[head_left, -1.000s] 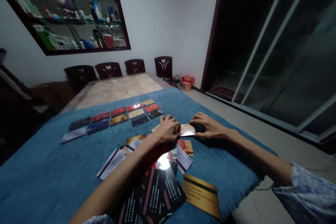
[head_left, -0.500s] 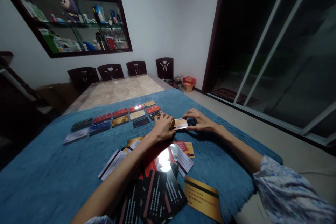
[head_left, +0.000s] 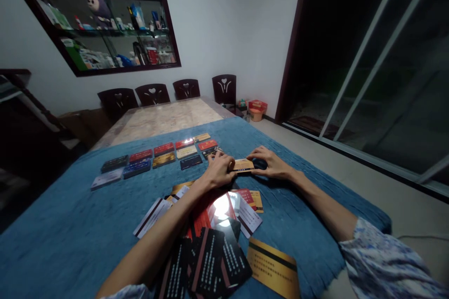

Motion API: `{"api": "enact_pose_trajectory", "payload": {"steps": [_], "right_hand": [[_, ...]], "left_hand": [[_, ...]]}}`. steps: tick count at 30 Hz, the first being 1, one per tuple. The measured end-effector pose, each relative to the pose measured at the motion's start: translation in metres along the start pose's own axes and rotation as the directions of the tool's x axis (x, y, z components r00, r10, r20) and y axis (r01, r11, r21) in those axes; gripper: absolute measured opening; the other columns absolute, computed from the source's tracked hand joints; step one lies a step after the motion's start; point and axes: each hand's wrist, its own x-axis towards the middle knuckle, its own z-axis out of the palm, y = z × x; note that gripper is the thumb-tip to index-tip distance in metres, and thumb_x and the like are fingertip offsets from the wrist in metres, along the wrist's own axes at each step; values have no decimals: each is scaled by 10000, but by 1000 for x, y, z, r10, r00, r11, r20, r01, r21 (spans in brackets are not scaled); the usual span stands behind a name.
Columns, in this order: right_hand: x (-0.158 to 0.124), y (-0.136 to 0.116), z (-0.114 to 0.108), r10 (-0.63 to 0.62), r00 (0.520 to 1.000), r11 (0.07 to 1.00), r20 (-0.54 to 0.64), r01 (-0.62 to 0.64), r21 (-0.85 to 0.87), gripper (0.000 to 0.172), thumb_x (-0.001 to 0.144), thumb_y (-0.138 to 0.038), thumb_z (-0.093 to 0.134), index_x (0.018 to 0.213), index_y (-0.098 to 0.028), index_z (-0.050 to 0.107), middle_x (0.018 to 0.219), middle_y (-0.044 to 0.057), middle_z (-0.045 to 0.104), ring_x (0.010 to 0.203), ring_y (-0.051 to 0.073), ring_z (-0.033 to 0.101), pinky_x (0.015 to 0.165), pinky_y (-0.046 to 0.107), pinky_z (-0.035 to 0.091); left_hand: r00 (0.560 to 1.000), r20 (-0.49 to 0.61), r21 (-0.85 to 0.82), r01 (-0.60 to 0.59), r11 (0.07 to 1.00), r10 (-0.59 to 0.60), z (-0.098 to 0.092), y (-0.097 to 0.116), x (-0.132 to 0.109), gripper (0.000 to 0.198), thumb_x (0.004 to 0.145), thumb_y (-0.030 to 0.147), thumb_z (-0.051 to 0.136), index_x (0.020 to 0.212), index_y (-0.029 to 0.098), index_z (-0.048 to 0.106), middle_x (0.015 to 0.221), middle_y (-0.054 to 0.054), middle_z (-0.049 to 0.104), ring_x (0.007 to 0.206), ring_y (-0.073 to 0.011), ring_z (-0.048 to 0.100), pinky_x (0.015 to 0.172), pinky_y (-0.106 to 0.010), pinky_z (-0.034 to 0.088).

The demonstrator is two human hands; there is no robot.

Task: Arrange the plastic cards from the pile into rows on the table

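Observation:
A small cream-and-gold card or stack of cards (head_left: pixel 242 165) lies flat between my two hands, just above or on the blue cloth. My left hand (head_left: pixel 220 171) grips its left end with fingers bent. At its right end, my right hand (head_left: pixel 269 162) holds it between thumb and curled fingers. Beyond my left fingertips is a black patterned card stack (head_left: pixel 212 151). Under and beside my left forearm spreads a loose heap of cards: black ones (head_left: pixel 207 261), a red one (head_left: pixel 201 217), white striped ones (head_left: pixel 153 217) and a gold one (head_left: pixel 273 266).
Neat card stacks stand in two rows at the left, among them a blue stack (head_left: pixel 136 168), a gold stack (head_left: pixel 163 160) and a white stack (head_left: pixel 107 178). A blue cloth (head_left: pixel 70 224) covers the near table. Dark chairs (head_left: pixel 224 88) line the far side.
My view has shifted slightly, so everything sits a little further right. Both hands stay on the cream-and-gold card, whose face now looks more golden with less glare.

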Motion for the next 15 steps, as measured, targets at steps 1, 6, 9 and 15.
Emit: {"api": "enact_pose_trajectory", "payload": {"steps": [1, 6, 9, 15], "right_hand": [[0, 1, 0, -3, 1000, 1000, 1, 3, 8, 390, 817, -426, 702, 1121, -182, 706, 1049, 114, 656, 999, 258, 550, 905, 440, 468], [-1, -2, -2, 5, 998, 999, 63, -7, 38, 339, 898, -448, 610, 1082, -191, 734, 977, 104, 695, 969, 245, 562, 877, 413, 469], [0, -7, -3, 6, 997, 999, 71, -8, 38, 314, 952, -419, 531, 1008, -201, 750, 918, 88, 710, 936, 229, 571, 866, 393, 464], [3, -8, 2, -23, 1000, 1000, -3, 23, 21, 350, 995, -358, 451, 876, -190, 734, 828, 64, 700, 822, 189, 587, 821, 351, 464]], "left_hand": [[1000, 10, -3, -3, 1000, 3, 0, 0, 0, 137, 833, 311, 640, 892, 188, 624, 1081, -74, 681, 1166, -304, 453, 974, -526, 302], [999, 34, -19, -12, 1000, 13, 4, -2, 1, 200, 916, 335, 569, 987, 197, 694, 1141, -82, 698, 1198, -308, 449, 1005, -557, 265], [1000, 29, -38, 4, 999, -3, 5, -4, 2, 243, 965, 312, 494, 1021, 216, 710, 1152, -74, 702, 1196, -289, 457, 1014, -551, 255], [996, 11, -87, 86, 992, -85, 7, -10, 6, 277, 951, 195, 460, 1074, 219, 707, 1111, -80, 691, 1172, -274, 483, 1011, -522, 291]]}}
